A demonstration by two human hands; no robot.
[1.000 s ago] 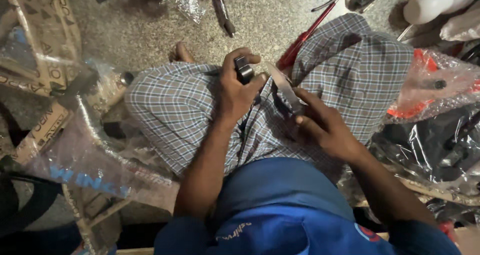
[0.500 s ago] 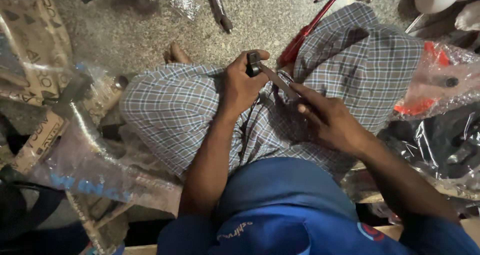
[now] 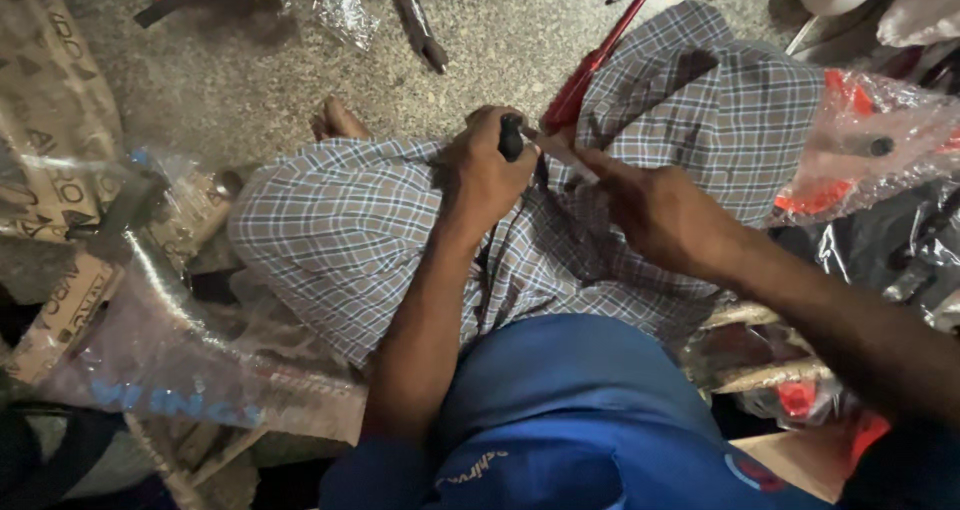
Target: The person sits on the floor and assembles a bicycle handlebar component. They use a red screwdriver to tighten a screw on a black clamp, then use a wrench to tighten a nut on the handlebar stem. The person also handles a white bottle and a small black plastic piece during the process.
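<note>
Gripping a small black handle (image 3: 511, 137) in our closed left hand (image 3: 485, 170), we pinch a pale strip (image 3: 556, 150) with our right hand (image 3: 655, 210). That strip runs from ten o'clock to four between both hands, above our checked lap (image 3: 350, 240).

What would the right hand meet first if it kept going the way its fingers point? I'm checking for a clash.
The right hand points up-left toward the left hand. It would probably meet the small black part gripped there first, though depth is unclear.
</note>
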